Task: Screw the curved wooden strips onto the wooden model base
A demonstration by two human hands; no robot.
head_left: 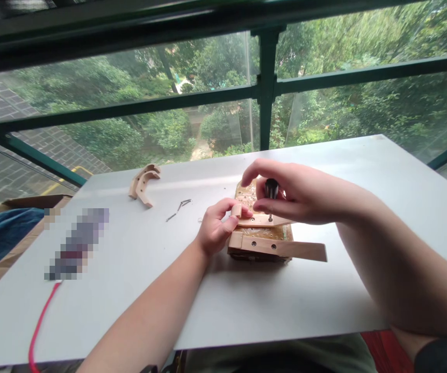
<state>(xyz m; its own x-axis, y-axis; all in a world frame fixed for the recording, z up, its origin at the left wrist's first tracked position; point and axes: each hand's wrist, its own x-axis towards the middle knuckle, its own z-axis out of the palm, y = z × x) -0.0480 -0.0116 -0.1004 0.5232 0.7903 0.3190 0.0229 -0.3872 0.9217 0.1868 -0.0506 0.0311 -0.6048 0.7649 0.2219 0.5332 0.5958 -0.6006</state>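
Note:
My right hand [281, 189] grips a screwdriver by its black handle [271, 188], which stands upright. Its tip meets a screw in the farther wooden strip [261, 220]. At that strip's left end, my left hand [218, 223] is closed on a small raised wooden end piece [236, 211]. A nearer wooden strip [299, 250] lies roughly parallel, showing two dark screws along it. Both strips rest on a brown, tape-wrapped block [260, 233]. Part of the farther strip is hidden under my right hand.
Two curved wooden pieces [144, 186] lie at the back left of the white table [130, 295]. Several loose screws [178, 209] lie nearer the middle. On the left are a blurred-out object [79, 241] with a red cable [41, 321], and a cardboard box [25, 228] holding blue cloth.

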